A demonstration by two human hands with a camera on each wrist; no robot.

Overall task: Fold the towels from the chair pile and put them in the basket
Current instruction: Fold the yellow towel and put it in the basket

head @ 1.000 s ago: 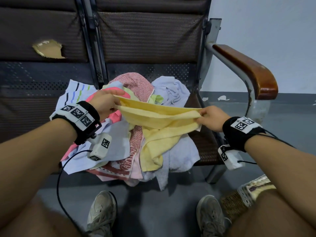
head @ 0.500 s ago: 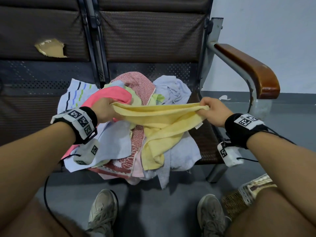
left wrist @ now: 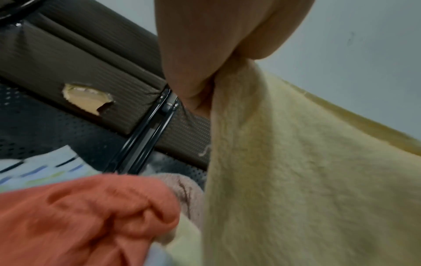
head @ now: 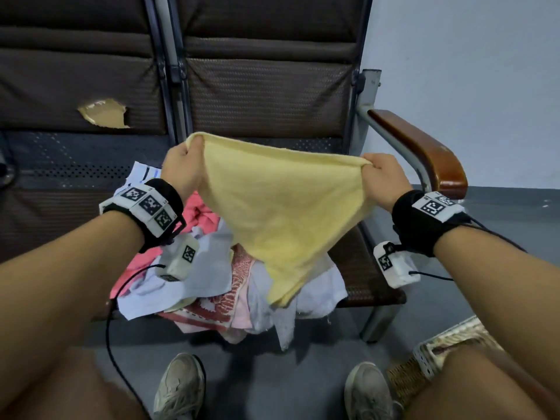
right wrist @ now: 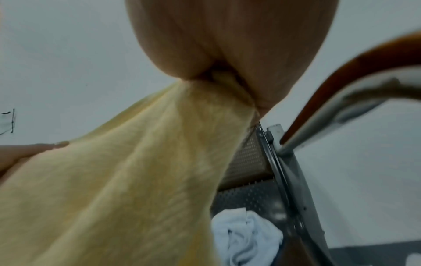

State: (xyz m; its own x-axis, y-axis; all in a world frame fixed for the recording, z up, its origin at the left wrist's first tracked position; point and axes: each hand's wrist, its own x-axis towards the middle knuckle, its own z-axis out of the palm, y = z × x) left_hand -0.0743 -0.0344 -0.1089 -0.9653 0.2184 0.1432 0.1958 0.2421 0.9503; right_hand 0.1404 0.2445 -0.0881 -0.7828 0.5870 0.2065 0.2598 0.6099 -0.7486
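A pale yellow towel point(head: 281, 204) hangs spread in the air above the chair, its lower point drooping onto the pile. My left hand point(head: 183, 171) pinches its upper left corner and my right hand point(head: 382, 176) grips its upper right corner. In the left wrist view the left hand point(left wrist: 205, 59) has the yellow towel point(left wrist: 307, 180) bunched in its curled fingers. Seen from the right wrist, the right hand point(right wrist: 227, 54) clamps the towel point(right wrist: 127, 180) the same way. The towel pile point(head: 212, 277) of pink, white, red-patterned and striped cloths covers the chair seat. A woven basket point(head: 439, 356) stands on the floor at the lower right, partly hidden by my leg.
The chair has a brown padded back point(head: 266, 95) and a wooden armrest point(head: 424, 150) close to my right hand. A neighbouring seat back shows a torn patch point(head: 104, 115). My two shoes point(head: 178, 386) stand on the grey floor before the chair. A pale wall point(head: 469, 71) is at the right.
Both hands have risen and moved apart, lifting the yellow towel off the pile and spreading it out flat between them. The pile stays on the seat.
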